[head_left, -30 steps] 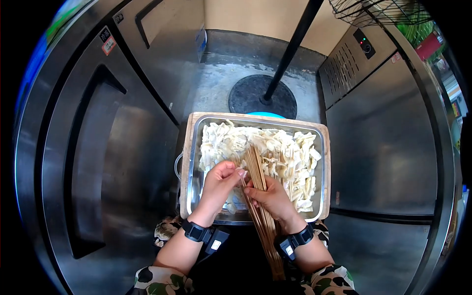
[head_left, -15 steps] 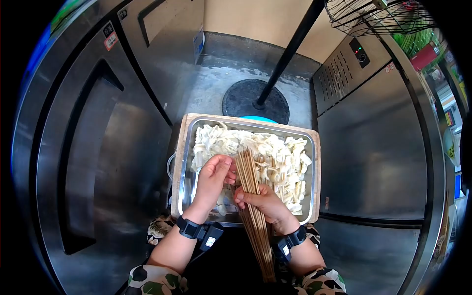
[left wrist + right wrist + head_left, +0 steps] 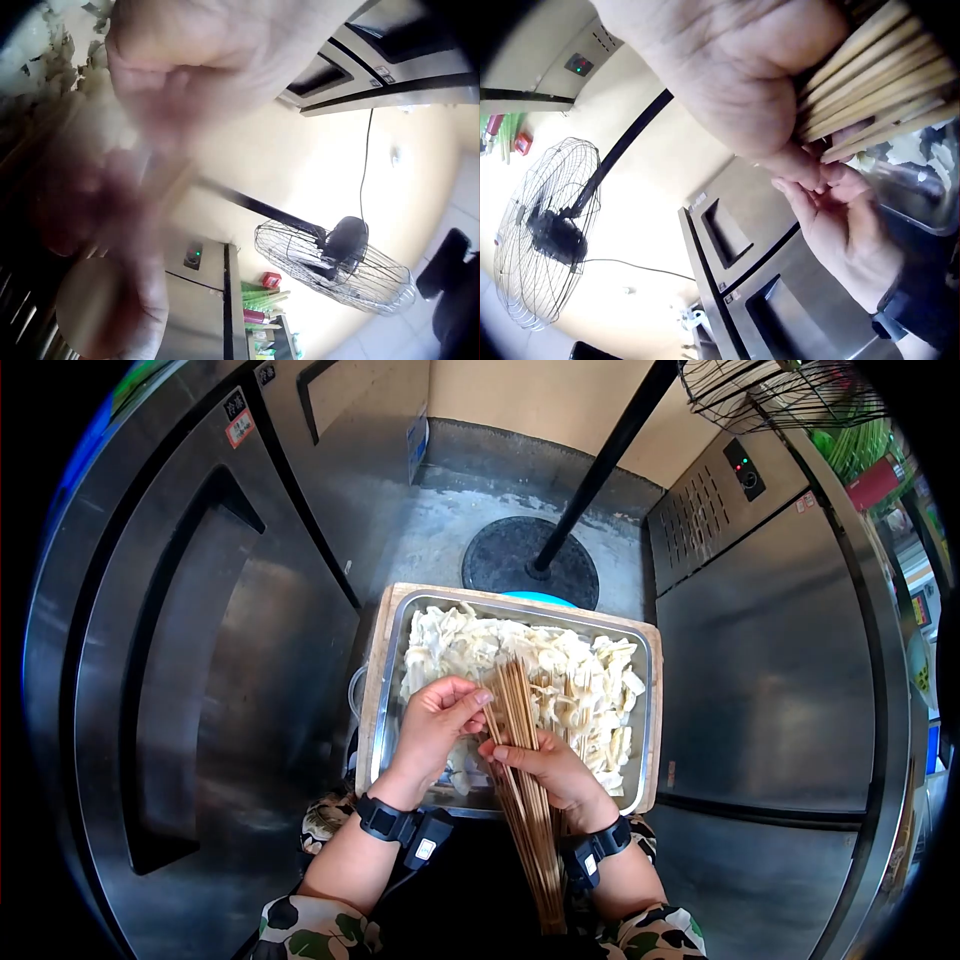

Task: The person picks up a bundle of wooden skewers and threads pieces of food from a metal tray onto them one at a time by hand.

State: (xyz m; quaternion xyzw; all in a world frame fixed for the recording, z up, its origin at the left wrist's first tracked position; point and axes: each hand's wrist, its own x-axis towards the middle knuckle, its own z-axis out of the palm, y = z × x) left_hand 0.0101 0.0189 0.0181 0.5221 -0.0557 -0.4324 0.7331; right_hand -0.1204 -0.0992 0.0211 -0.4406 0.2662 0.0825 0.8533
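A bundle of thin wooden skewers is standing at a slant over the near part of a metal tray of pale, thin-sliced pieces. Compared with half a second ago, a skewer is now leaning away from the bundle's left edge, and the left hand is sitting closer to it. The right hand is gripping the bundle partway up, thumb across the front. The left hand is curling inward, thumb and fingertips together beside the separated skewer; whether it is pinching it, I cannot tell. Both forearms are reaching up from the near side. A wooden board is edging the tray. Steel cabinets are flanking both sides; beyond the tray, bare floor is surrounding a round black fan base.
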